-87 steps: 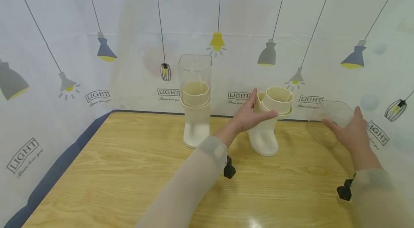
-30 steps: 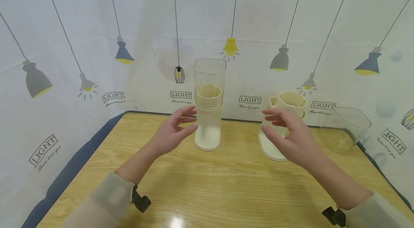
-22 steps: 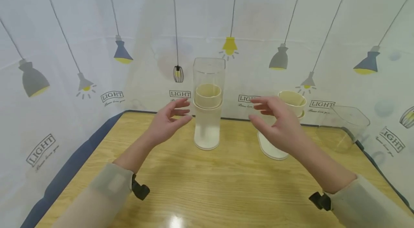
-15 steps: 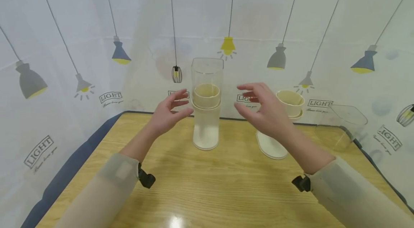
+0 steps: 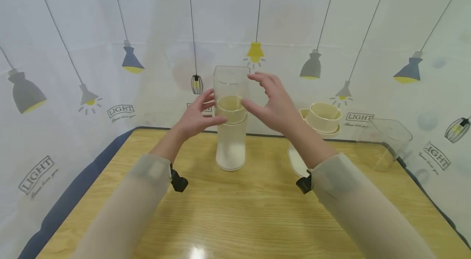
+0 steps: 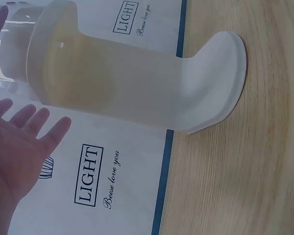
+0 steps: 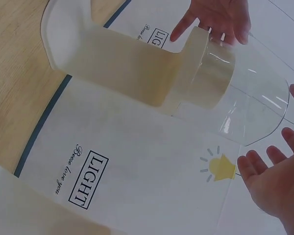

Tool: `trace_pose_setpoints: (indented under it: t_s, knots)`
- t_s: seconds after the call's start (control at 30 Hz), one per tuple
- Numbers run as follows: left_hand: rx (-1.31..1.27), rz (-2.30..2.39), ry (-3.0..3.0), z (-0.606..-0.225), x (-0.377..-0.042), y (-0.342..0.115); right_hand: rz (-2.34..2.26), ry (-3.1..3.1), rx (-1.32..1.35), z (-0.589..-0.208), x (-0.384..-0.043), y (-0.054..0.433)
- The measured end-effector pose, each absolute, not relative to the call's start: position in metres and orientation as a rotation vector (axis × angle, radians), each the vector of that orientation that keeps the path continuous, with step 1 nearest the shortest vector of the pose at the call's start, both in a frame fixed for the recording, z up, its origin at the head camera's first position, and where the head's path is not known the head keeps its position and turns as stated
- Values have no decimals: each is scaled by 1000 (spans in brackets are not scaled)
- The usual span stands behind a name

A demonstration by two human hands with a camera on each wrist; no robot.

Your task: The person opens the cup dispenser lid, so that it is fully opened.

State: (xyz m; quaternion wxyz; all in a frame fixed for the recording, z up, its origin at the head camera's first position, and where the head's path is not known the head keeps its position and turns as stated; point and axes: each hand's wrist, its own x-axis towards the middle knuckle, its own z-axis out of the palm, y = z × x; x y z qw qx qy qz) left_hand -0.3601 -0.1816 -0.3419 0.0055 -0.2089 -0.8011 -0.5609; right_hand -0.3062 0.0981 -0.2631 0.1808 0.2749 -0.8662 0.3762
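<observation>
A cream stand [image 5: 231, 144] with a flared foot and a round collar stands upright on the table, a tall clear container [image 5: 232, 77] fitted over its collar. My left hand [image 5: 195, 118] is at the left side of the container's lower part, fingers spread and thumb stretched across near the rim. On the other side, my right hand [image 5: 274, 103] is raised beside the container's upper right edge, its fingers loosely bent. In the right wrist view a gap shows between the right fingertips [image 7: 252, 159] and the clear wall. Neither hand grips anything.
To the right stands a matching cream stand [image 5: 324, 118] with a bare collar, partly hidden behind the right forearm. Beyond it a second clear container [image 5: 386, 144] sits near the table's back right corner. A lamp-printed curtain [image 5: 154, 67] hangs behind the wooden table [image 5: 228, 210].
Both hands were at the right-hand stand and second container earlier. They have moved left and risen to either side of the left stand's clear container. The stands stay in place.
</observation>
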Motion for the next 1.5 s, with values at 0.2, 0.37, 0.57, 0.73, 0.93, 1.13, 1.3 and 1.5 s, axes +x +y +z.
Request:
trace_pose_setpoints:
  t_s: [0.2,0.37,0.57,0.73,0.93,1.13,1.3,1.5]
  knots:
    - [-679,-1751,-2562,-338,-368,-174,1012,-2480,813,-255,-320,84]
    - [-672,-1742,-2600,-336,-371,-166,999,-2508,828,-259,-323,74]
    - [-672,-1765,-2574,-341,-374,-164,998,-2498,785,-266,-320,66]
    - [-657,-1749,-2544,-349,-373,-163,1022,-2459,781,-269,-322,64]
    - [-607,-1701,-2488,-357,-366,-159,1081,-2432,791,-268,-326,65]
    - [-572,-1663,-2444,-364,-360,-151,1109,-2424,794,-271,-326,69]
    - [-535,-1631,-2420,-369,-356,-146,1138,-2395,816,-275,-328,71]
    - [-487,-1600,-2365,-374,-349,-138,1192,-2363,825,-281,-330,74]
